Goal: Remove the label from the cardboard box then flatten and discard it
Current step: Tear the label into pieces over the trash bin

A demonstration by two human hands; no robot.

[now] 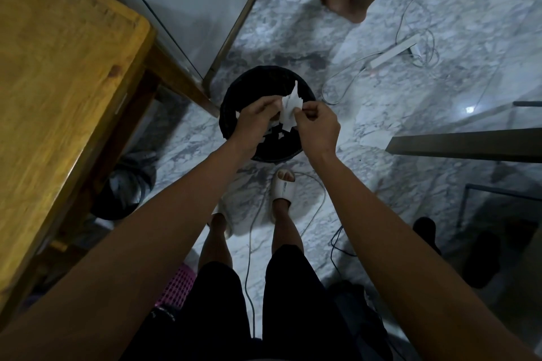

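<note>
Here, everything is placed by the black bin point(268, 114) on the marble floor point(410, 23). To the left of the bin a yellow wooden table point(58, 67) is seen, with a dark bag point(123, 190) on the floor below its edge. Directly above the bin's mouth a torn white label point(289, 108) is held between both hands, and white scraps point(274, 135) are already lying inside the bin. The left hand point(255, 120) is reached in from the bin's near-left side, its fingers curled and pinched on the label's left edge. The right hand point(318, 126) is brought in from the near-right side, thumb and forefinger clamped on the label's right edge, knuckles up. Both forearms are stretched forward and converge over the bin, with the hands almost touching.

The step in hand is judged to be tearing the label up and dropping it. It would be done well if the pinches were kept close together at the tear line, the hands were pulled apart in opposite directions, and the paper was kept over the opening so that no piece falls on the floor. To the right of the bin a white power strip point(393, 54) and cables are seen. The cardboard box cannot be picked out with certainty in this view
</note>
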